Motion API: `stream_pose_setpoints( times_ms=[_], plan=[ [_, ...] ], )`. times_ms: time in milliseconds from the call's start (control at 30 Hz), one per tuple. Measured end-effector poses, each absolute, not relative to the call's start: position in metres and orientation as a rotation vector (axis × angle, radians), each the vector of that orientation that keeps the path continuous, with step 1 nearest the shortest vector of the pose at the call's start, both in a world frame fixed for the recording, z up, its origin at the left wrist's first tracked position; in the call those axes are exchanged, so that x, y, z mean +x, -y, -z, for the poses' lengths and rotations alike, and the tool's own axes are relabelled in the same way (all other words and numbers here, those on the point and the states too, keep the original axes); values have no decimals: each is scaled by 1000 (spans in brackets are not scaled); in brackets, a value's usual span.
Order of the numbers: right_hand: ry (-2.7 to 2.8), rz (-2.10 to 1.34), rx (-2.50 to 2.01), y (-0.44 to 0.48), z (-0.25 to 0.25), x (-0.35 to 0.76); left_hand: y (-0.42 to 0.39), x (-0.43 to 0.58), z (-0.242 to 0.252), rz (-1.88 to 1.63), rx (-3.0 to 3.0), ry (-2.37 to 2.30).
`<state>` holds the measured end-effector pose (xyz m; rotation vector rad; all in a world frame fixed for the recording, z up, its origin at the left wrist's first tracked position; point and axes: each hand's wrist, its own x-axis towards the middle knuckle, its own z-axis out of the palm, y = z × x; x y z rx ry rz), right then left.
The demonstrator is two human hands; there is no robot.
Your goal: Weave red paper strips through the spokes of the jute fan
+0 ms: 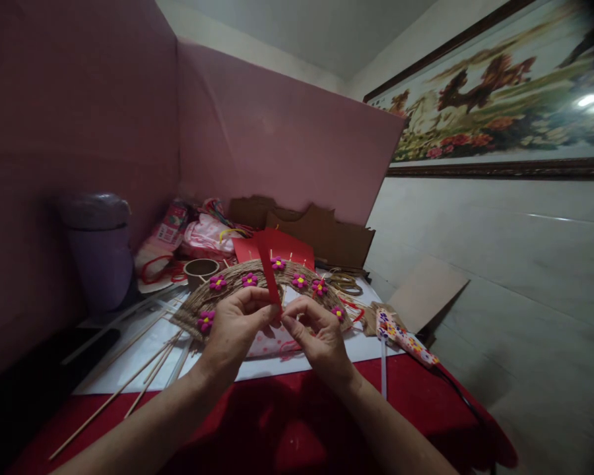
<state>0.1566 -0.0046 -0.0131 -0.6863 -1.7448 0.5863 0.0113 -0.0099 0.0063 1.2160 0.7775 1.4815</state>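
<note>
Head view | left hand (235,330) and right hand (317,336) pinch red strip (270,277) | no legible writing

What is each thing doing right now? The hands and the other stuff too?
left hand: pinching the red paper strip
right hand: pinching the strip's lower end
red paper strip: held upright, tilted
woven arch: lying flat, flowers on it
glue gun: lying on the table
purple container: lid on

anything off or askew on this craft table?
Mostly clutter. Thin wooden sticks lie scattered at loose angles left of the woven arch. The patterned glue gun lies on its side near the table's right edge. Both hands, left hand and right hand, pinch a red paper strip.
</note>
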Motion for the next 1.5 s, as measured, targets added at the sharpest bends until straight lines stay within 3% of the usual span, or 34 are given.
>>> stream_pose_setpoints(
  times_ms=[367,633,867,1133,1500],
  plan=[
    [1563,-849,-711,4,16,155,11,12,-7,-1434,1230,-725],
    [1590,-800,-714,5,16,155,6,9,-2,-1389,1143,-661],
    [1744,-405,-713,7,16,156,6,9,-1,-1366,1089,-654],
    [1937,320,-660,5,19,162,5,8,-2,-1324,1014,-640],
    [1995,495,-676,6,16,165,5,8,-3,-1307,957,-664]
  ],
)
